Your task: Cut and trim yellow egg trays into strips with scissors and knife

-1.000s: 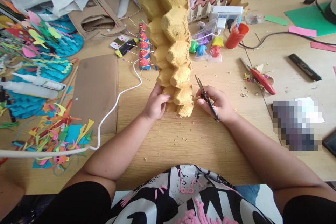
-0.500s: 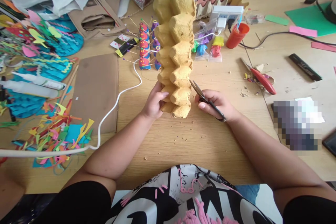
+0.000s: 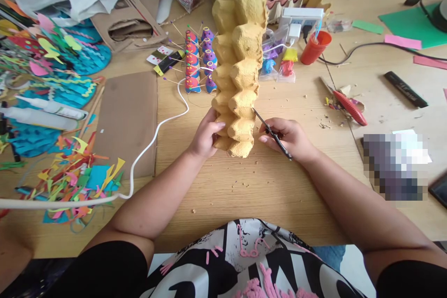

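A long yellow egg carton piece [image 3: 242, 88], two rows of bumps wide, stretches up from the middle of the view. My left hand [image 3: 205, 136] grips its lower left edge, thumb on the near face and the other fingers hidden behind. On the other side, my right hand [image 3: 289, 138] is closed around black-handled scissors [image 3: 274, 136]. Their blades point up and left, with the tips at the carton's right edge. Whether the blades are cutting into it I cannot tell.
Painted egg-carton caterpillars [image 3: 192, 63] stand behind my left hand. Colourful paper scraps [image 3: 78, 177] and a cardboard sheet [image 3: 126, 125] lie left. To the right are a red cup [image 3: 315, 48], a red-handled cutter [image 3: 350, 108] and a black bar [image 3: 405, 89]. A white cable [image 3: 160, 125] crosses the table.
The carton's upper part has swung slightly right, uncovering more of the purple caterpillar. The scissors have turned in my right hand and look more closed, their tips still at the carton's edge.
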Action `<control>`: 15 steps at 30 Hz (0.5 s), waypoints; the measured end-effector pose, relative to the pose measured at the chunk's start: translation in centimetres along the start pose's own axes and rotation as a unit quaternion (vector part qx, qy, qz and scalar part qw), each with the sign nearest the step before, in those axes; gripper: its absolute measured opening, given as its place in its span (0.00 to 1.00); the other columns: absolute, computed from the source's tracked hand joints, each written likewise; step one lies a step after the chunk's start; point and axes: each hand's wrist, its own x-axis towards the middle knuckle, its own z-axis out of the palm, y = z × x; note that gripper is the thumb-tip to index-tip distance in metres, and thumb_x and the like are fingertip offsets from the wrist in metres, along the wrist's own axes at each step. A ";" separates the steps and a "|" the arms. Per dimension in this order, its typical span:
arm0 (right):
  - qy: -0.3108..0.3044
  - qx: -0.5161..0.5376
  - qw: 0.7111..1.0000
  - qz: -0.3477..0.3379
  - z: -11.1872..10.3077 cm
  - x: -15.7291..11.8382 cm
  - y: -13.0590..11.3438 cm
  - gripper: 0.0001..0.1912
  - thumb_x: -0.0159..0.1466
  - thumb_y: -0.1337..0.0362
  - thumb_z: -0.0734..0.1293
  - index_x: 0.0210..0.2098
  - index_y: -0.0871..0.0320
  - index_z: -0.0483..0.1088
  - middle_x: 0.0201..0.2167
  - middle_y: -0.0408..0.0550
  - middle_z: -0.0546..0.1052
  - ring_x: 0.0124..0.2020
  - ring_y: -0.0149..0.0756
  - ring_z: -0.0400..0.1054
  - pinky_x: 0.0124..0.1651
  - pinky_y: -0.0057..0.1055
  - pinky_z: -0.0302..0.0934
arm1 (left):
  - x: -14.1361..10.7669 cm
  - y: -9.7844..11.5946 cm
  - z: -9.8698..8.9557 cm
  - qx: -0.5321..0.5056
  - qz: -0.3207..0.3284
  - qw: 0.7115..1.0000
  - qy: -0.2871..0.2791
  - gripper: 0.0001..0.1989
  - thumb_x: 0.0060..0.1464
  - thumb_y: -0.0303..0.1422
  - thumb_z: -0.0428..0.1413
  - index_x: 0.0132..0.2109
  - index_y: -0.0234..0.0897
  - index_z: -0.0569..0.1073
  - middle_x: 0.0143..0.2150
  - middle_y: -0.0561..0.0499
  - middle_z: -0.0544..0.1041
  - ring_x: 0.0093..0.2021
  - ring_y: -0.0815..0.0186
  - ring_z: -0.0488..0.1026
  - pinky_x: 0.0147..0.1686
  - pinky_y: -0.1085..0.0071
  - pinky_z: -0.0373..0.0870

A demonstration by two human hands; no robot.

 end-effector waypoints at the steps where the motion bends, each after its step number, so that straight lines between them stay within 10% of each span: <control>1: 0.002 -0.007 1.000 -0.002 0.0 0.0 0.0 0.19 0.58 0.49 0.78 0.36 0.57 0.73 0.23 0.36 0.65 0.23 0.26 0.55 0.26 0.27 0.51 | 0.0 0.0 0.0 0.002 0.002 1.000 -0.002 0.31 0.51 0.31 0.60 0.63 0.49 0.71 0.49 0.54 0.82 0.44 0.65 0.78 0.42 0.69 0.73; 15: 0.012 -0.008 1.000 -0.001 0.3 -0.1 -0.5 0.18 0.60 0.50 0.77 0.35 0.58 0.73 0.25 0.38 0.67 0.26 0.27 0.57 0.30 0.28 0.53 | 0.1 -0.4 0.0 0.062 0.028 0.998 -0.010 0.27 0.52 0.37 0.59 0.60 0.46 0.72 0.53 0.51 0.79 0.50 0.60 0.77 0.42 0.65 0.76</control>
